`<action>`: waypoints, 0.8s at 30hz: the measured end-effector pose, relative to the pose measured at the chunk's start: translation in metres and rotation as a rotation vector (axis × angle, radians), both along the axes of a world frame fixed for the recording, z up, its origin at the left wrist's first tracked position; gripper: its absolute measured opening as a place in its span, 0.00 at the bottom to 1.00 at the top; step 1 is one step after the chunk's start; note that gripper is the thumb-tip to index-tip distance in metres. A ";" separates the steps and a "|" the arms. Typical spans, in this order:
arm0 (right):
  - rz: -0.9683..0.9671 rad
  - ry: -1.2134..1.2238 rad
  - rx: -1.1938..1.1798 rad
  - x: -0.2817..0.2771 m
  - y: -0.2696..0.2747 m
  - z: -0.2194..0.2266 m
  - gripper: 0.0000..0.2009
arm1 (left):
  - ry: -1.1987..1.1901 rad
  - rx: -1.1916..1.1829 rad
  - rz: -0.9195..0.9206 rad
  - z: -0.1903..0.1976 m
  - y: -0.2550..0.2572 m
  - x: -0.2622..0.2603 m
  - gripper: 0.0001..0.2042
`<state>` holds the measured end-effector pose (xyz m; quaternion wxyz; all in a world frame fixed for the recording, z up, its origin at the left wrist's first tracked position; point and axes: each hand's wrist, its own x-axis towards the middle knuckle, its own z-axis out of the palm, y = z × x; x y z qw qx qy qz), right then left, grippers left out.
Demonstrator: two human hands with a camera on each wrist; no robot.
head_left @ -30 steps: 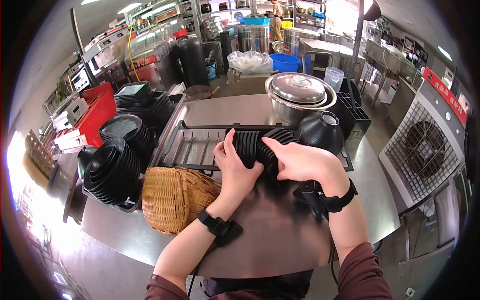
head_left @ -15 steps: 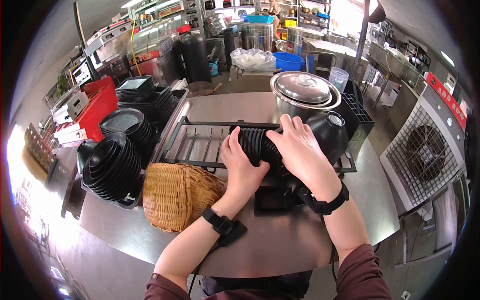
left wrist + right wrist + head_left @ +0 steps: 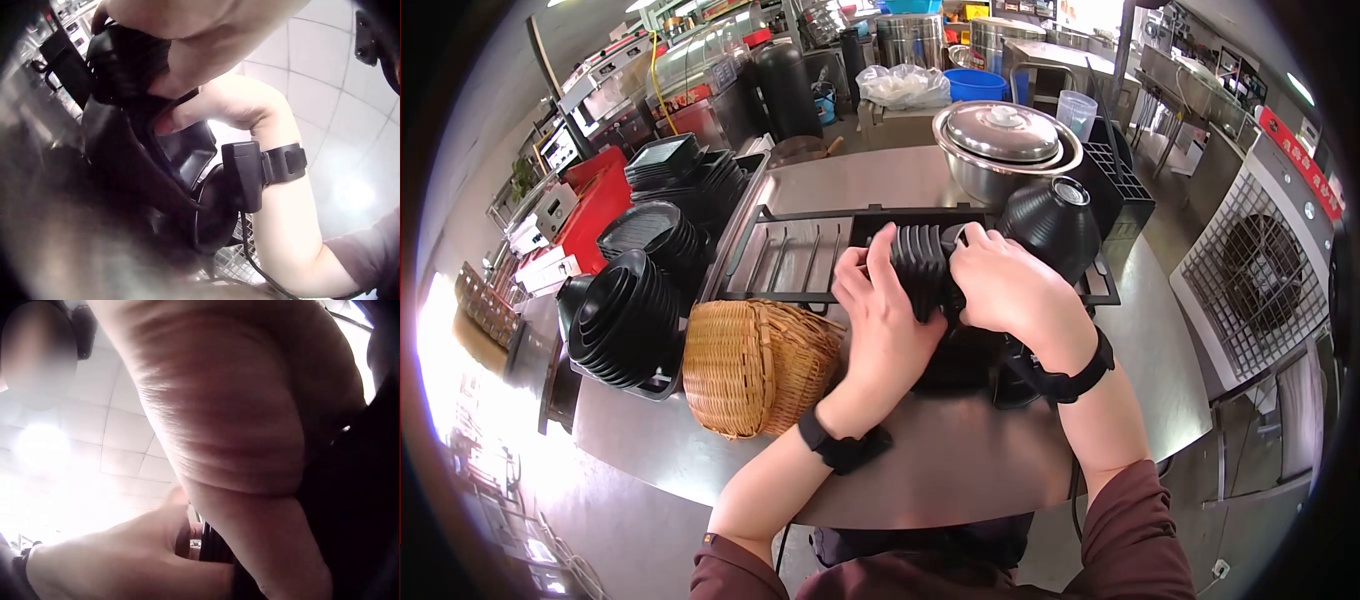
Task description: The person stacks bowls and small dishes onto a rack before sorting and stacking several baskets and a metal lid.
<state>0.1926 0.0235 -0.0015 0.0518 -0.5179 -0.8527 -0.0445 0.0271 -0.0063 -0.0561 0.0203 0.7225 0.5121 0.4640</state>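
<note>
A row of black rectangular dishes (image 3: 918, 250) stands on edge, nested, at the middle of a black-framed rack (image 3: 762, 255). My left hand (image 3: 890, 315) grips the row from the left, fingers on the far side and thumb on the near side. At the row's right end, my right hand (image 3: 1020, 285) has its fingers curled over the top of the dishes. In the left wrist view, the right thumb presses inside a black dish (image 3: 187, 156). The right wrist view is mostly filled by the right palm, which hides the dishes.
A wicker basket (image 3: 730, 370) lies left of my forearm on the steel table (image 3: 960, 460). Stacked black bowls (image 3: 625, 325) and plates stand further left. Right of the rack is a black ridged bowl (image 3: 1050, 230), upside down, with a lidded steel pot (image 3: 1005, 140) behind it.
My right hand, its index finger stretched out over the dishes earlier, has reached across them and now curls its fingers at the row's right end. The left hand keeps its grip.
</note>
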 end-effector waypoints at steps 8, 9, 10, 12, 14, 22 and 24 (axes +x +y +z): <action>0.017 0.020 0.060 -0.005 -0.013 -0.006 0.17 | 0.150 -0.033 -0.067 0.008 -0.035 -0.019 0.40; 0.013 -0.005 0.089 -0.006 -0.015 -0.007 0.15 | 0.206 0.002 -0.106 0.007 -0.040 -0.020 0.37; 0.012 -0.002 0.091 -0.007 -0.017 -0.006 0.15 | 0.182 -0.073 -0.177 0.005 -0.044 -0.022 0.34; 0.056 0.037 0.063 -0.009 -0.021 -0.004 0.11 | 0.231 -0.002 -0.178 0.004 -0.042 -0.026 0.39; 0.064 0.043 0.054 -0.009 -0.023 -0.006 0.13 | 0.246 -0.021 -0.166 0.012 -0.045 -0.029 0.40; 0.127 0.102 -0.317 0.010 -0.016 0.020 0.29 | 0.219 -0.244 -0.083 0.020 -0.051 -0.042 0.44; 0.146 0.121 -0.351 0.013 -0.011 0.021 0.29 | 0.155 -0.327 -0.081 0.017 -0.052 -0.044 0.44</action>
